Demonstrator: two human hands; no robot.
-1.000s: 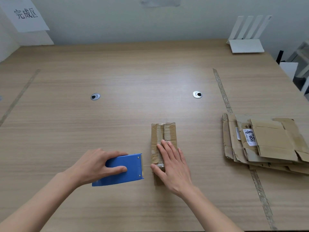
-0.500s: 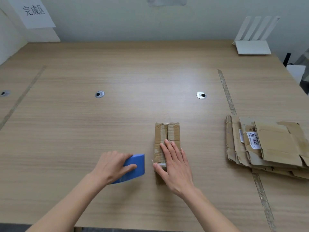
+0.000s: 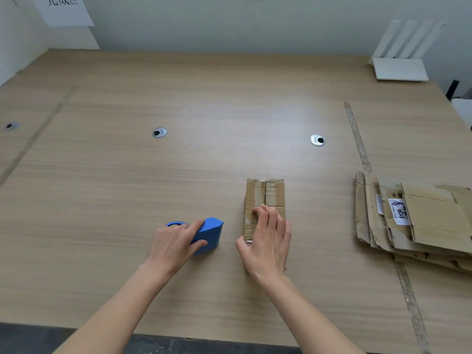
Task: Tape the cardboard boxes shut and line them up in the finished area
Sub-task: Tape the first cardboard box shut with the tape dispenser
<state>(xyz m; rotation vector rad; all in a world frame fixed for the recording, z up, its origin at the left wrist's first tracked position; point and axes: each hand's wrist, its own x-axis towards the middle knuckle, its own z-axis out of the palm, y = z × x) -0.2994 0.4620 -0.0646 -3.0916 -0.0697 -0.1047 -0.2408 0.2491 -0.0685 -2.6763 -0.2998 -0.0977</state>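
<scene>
We see a light wood-grain tabletop (image 3: 178,175) crossed by two dull, translucent tape strips (image 3: 357,139). The small brown cardboard box (image 3: 265,195) carries paler tan bands along its centre seam. The plastic tape dispenser (image 3: 208,235) is a solid bright blue. The stack of flattened brown cardboard sheets (image 3: 421,221) bears a white label with dark handwriting (image 3: 398,212). The paper wall sign (image 3: 63,11) is white with black characters.

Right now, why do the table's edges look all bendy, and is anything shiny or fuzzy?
Head view: the wide-angle lens bows the table edges outward; soft even light, with only faint shadows under the left hand and right hand; a pale sheen mid-table; the wall sign is cut off at the top; the box looks sharp.
</scene>
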